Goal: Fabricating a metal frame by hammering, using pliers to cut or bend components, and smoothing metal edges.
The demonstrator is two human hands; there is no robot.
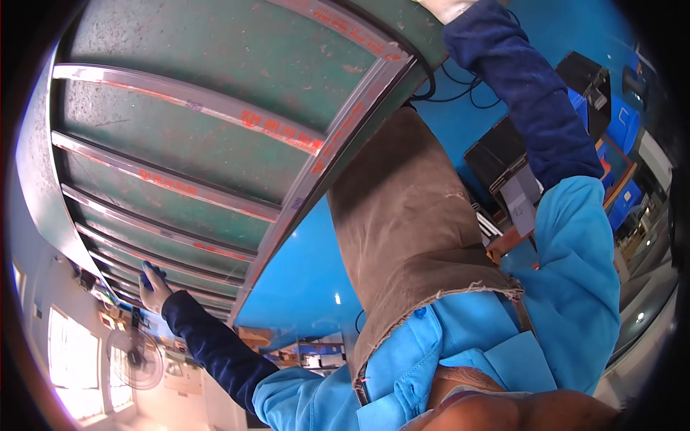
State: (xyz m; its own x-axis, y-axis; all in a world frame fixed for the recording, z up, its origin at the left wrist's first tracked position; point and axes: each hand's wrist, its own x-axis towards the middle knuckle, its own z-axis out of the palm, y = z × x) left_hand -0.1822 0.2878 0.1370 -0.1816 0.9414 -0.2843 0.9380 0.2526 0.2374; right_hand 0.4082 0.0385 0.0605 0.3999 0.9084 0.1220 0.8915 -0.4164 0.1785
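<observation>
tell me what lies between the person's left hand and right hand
In the head view, the metal frame, with its crossbars, and the green surface showing through it lie between left hand and right hand.

Bright blue button-up shirt (575,230) with a fold-down collar (528,363), plus a small darker blue button (420,313) you can see up front. Both forearms are in navy sleeves, right (517,93) and left (215,345), kinda bunched and wrinkly. Then there's a brown apron (402,208), pretty creased, and its top edge (460,289) is honestly fraying all over, loose threads and everything.
</observation>
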